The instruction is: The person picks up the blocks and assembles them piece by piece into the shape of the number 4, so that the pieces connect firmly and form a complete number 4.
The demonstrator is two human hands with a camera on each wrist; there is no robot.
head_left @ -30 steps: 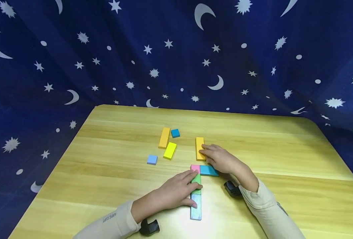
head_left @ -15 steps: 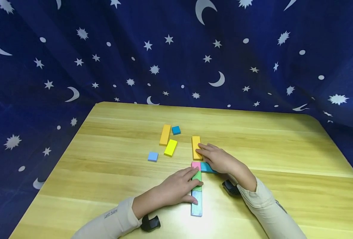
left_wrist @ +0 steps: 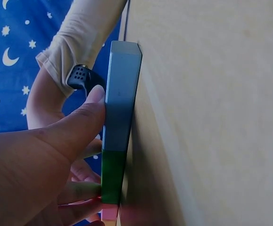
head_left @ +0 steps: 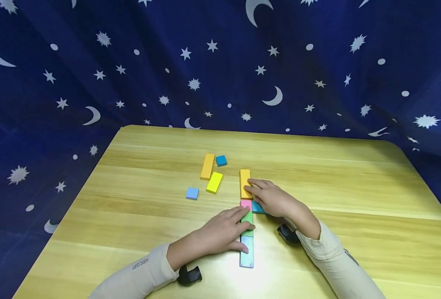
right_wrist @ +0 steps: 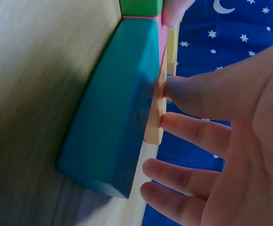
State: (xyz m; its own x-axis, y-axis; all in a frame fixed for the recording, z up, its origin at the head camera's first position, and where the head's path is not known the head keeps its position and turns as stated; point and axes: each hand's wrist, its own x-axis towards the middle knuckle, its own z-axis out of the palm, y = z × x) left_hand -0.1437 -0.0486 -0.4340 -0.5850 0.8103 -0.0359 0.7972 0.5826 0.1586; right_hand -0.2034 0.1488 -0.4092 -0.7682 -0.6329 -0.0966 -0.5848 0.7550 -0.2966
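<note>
2 hands [head_left: 220, 232] [head_left: 280, 201] touch blocks [head_left: 244, 176]; table edge [head_left: 257, 133] well beyond

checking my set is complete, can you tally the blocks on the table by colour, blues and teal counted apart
orange blocks: 2
yellow block: 1
pink block: 1
green block: 1
teal block: 1
blue blocks, light to dark: 3
total: 9

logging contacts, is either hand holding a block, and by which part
Neither plainly does: the left hand rests on the pink block, green block and pale blue block; the right hand touches the nearer orange block along its right side.
</note>
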